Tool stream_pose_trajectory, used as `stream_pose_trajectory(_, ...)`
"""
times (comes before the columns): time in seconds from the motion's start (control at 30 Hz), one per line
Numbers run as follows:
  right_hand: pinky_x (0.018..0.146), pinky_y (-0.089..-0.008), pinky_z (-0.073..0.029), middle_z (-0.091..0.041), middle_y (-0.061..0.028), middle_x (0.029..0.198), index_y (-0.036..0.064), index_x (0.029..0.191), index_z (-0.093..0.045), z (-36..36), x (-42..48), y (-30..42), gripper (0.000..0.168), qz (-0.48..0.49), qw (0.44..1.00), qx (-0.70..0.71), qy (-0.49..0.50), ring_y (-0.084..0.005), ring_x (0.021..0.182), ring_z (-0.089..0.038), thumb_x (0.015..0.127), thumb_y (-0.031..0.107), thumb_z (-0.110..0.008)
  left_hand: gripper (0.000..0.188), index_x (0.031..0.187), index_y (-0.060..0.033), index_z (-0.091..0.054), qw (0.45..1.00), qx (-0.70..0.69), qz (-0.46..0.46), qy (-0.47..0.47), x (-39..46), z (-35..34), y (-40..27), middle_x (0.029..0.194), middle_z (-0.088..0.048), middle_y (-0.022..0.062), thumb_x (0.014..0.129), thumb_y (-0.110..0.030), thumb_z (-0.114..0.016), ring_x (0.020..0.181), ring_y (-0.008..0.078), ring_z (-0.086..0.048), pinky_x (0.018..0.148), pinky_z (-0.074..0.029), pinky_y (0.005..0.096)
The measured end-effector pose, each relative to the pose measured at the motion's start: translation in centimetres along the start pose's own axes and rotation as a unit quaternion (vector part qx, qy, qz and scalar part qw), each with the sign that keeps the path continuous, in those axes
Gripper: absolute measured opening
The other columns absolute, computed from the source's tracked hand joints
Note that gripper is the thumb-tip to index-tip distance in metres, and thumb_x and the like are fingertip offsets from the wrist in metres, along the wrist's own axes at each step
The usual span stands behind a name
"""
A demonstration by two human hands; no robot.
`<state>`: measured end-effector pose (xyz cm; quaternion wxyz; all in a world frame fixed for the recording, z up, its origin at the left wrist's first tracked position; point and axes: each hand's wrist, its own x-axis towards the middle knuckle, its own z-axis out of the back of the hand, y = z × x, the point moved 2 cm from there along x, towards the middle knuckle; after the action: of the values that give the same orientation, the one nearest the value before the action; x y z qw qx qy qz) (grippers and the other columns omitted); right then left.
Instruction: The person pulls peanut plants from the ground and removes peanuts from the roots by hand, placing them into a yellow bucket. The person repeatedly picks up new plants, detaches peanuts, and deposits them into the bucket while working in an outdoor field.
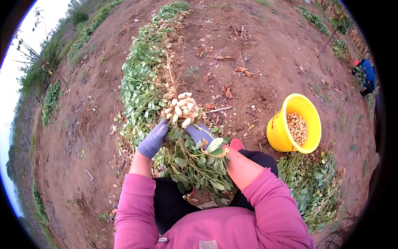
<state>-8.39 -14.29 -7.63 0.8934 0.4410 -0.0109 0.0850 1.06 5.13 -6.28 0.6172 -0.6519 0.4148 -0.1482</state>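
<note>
A bunch of uprooted peanut plants (pixel 199 174) lies across my lap, its leaves towards me and its cluster of peanut pods (pixel 184 108) pointing away. My right hand (pixel 200 133), in a grey-purple glove, is closed round the stems just below the pods, partly hidden by leaves. My left hand (pixel 154 138), gloved alike, touches the left side of the cluster with its fingertips; whether it grips a pod cannot be told. Beyond the hands runs a long row of pulled peanut plants (pixel 140 68), leaves on the left and pods on the right.
A yellow bucket (pixel 275 132) partly filled with peanut pods (pixel 297 127) stands to the right. Behind it, nearer me, lies a heap of peanut plants (pixel 314 190). Dry leaves and a stick (pixel 219 109) lie on the brown soil. Another person (pixel 368 74) bends at the far right.
</note>
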Motion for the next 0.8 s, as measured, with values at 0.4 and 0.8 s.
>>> stream_pose_trajectory(0.4,0.076,-0.0482,-0.052,-0.067,-0.0218,0.091,0.002,0.104,-0.06,0.0,0.1,4.9,0.039,-0.217,0.972,0.043,-0.08,-0.0398,0.088,-0.065,0.09,0.038,-0.056,0.063,0.133,0.0002,-0.048,0.992,0.104,-0.073,0.018,-0.4,-1.6,-0.1,0.124,-0.057,0.0065,0.088,-0.041,-0.065,0.111,0.0185,-0.051,0.099,-0.038,0.0314)
stream_pose_trajectory(0.8,0.076,-0.0417,-0.053,-0.07,-0.0138,0.09,0.01,0.105,-0.068,9.7,-2.1,5.3,0.043,-0.154,0.982,0.016,-0.11,-0.0288,0.086,-0.069,0.084,0.047,-0.063,0.044,0.126,-0.0031,-0.055,0.948,0.102,-0.174,-0.245,-1.0,-0.1,-3.4,0.112,-0.064,0.0063,0.095,-0.034,-0.058,0.094,0.0168,-0.064,0.081,-0.052,0.0329)
